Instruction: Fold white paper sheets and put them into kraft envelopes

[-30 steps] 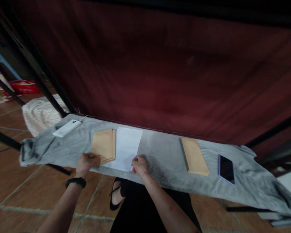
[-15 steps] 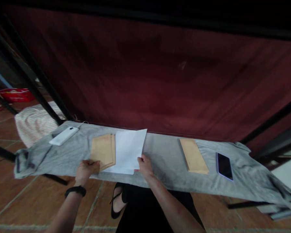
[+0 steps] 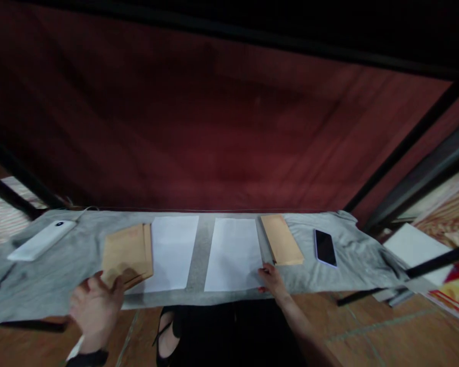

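A sheet of white paper [image 3: 235, 250] lies on the grey cloth in the middle, and my right hand [image 3: 272, 280] pinches its lower right edge. To its left is another white sheet [image 3: 175, 250], partly covered by a stack of brown envelopes [image 3: 126, 250]. At the lower left corner of that stack is my left hand [image 3: 98, 302], its fingers apart and its thumb close to the envelope edge. Whether it touches the paper is hard to tell. Just beyond my right hand lies another stack of brown envelopes [image 3: 282, 240].
A phone [image 3: 325, 248] with a purple edge lies on the right of the grey cloth [image 3: 201, 255]. At the left is a white device [image 3: 42, 242] with a cable. Dark metal bars [image 3: 409, 145] and a dark red curtain [image 3: 222, 127] stand behind.
My right hand has drawn one white sheet rightward from the other, leaving a strip of cloth between them. My left hand has loosened from the envelope stack's corner. The view has shifted right.
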